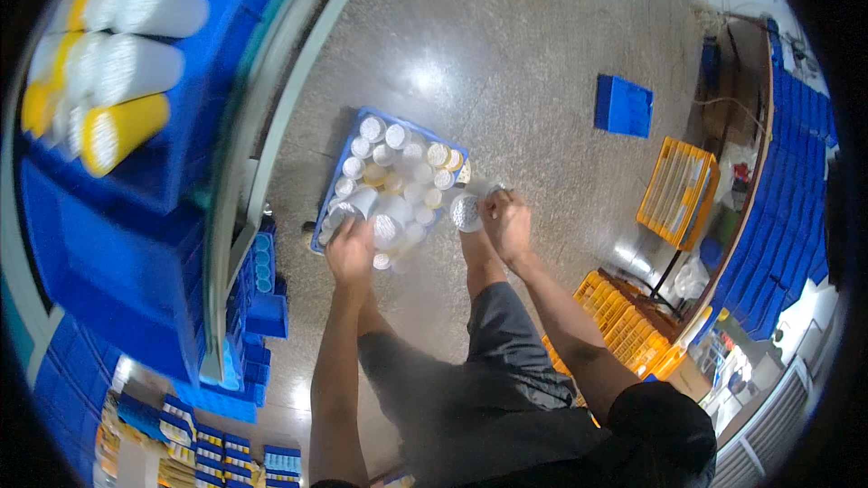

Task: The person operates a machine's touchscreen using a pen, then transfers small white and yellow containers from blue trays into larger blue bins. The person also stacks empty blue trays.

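I stand on a speckled grey floor (506, 54). A blue crate (348, 158) of white and yellow tubes sits on it ahead of me. Farther right lie a small blue tray (623, 106) and an orange crate (676, 192).

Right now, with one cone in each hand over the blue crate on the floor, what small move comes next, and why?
Probably lift the right hand a little, carrying its white cone clear of the blue crate. That cone already sits outside the crate's right edge in a closed grip, while the left hand is down among the packed cones, on a cone at the near-left corner.
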`<state>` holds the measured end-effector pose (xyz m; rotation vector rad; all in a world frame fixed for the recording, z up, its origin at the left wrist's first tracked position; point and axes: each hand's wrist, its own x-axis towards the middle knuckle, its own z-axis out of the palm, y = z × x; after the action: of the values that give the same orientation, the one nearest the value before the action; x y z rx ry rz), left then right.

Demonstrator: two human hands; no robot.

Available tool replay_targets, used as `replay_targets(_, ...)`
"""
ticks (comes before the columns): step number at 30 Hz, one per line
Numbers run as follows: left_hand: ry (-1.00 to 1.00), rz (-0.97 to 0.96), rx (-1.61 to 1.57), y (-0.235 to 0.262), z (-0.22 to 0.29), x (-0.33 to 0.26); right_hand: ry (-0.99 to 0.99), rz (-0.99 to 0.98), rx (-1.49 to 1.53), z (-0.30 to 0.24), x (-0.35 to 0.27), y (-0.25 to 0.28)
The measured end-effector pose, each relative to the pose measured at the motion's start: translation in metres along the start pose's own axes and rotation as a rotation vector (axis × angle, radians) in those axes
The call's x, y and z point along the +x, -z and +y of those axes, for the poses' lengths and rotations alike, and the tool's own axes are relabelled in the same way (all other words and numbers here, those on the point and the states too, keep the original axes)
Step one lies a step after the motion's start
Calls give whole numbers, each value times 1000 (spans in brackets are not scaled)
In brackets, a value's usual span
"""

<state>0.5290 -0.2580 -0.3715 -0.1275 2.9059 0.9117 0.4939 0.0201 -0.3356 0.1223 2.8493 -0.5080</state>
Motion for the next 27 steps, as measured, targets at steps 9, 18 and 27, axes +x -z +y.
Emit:
replay_targets(9,-141,-39,71,-238,-151,40,-265,156,179,77,-13,-258)
replay_targets(18,-120,-239,305,-269,-145,72,-644,-21,121,45,7,-312)
replay_targets(27,70,-184,32,-220,-112,41,-623,-50,140,35,26,-323)
